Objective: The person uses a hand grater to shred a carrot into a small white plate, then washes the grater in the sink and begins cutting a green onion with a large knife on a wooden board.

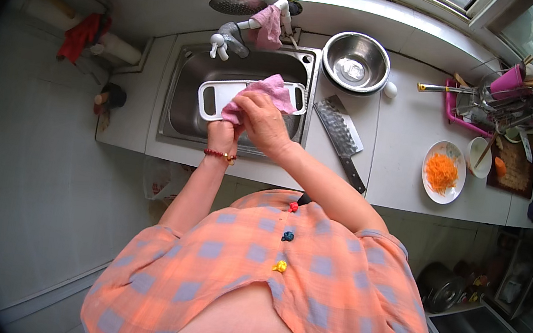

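Observation:
Over the steel sink [193, 67] lies a white plastic grater board [221, 91] with a slot-shaped handle opening at each end. My left hand [221, 135], with a red bead bracelet at the wrist, is at the board's near edge; its fingers are partly hidden under the pink cloth [274, 91]. My right hand [263, 121] grips the pink cloth against the board's upper face. The faucet [230, 41] stands behind the board, with another pink cloth [268, 26] hung on its pipe.
Right of the sink are stacked steel bowls [356, 62], an egg [390, 90] and a cleaver [338, 130]. Farther right stand a plate of shredded carrot [442, 173], a white bowl [479, 156], a cutting board [516, 173] and a pink utensil rack [450, 115]. A skimmer [235, 5] hangs behind.

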The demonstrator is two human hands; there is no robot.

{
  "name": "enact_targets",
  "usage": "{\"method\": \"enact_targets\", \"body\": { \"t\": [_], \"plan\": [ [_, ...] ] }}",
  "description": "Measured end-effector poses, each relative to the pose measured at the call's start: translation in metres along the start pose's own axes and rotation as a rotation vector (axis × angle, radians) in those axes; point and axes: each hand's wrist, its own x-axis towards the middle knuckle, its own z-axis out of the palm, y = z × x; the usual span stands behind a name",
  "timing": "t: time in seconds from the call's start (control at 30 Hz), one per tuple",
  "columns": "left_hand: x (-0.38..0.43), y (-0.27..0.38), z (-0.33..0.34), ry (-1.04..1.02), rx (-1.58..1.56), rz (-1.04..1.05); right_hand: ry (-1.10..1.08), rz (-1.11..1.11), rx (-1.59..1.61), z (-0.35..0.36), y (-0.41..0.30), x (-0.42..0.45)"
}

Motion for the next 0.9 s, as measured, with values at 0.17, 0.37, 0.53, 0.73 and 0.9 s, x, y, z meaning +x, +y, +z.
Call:
{"method": "enact_targets", "body": {
  "t": [0.17, 0.37, 0.53, 0.73, 0.9],
  "plan": [
    [-0.015, 0.023, -0.018, -0.058, -0.110, -0.060, 0.055, -0.120, -0.102, 0.007, 0.022, 0.001],
    [-0.025, 0.045, -0.040, 0.012, -0.127, -0.010, 0.220, 0.386, -0.237, -0.029, 0.073, -0.007],
    [-0.017, 0.039, -0.027, 0.018, -0.105, 0.059, 0.274, 0.132, 0.218, 0.008, 0.004, 0.027],
    [-0.014, 0.036, -0.031, -0.192, -0.168, 0.021, -0.034, -0.135, 0.209, 0.024, -0.024, 0.046],
    [-0.025, 0.034, -0.017, -0.177, -0.177, -0.012, 0.071, -0.202, 0.014, 0.003, -0.004, 0.036]
  ]
}}
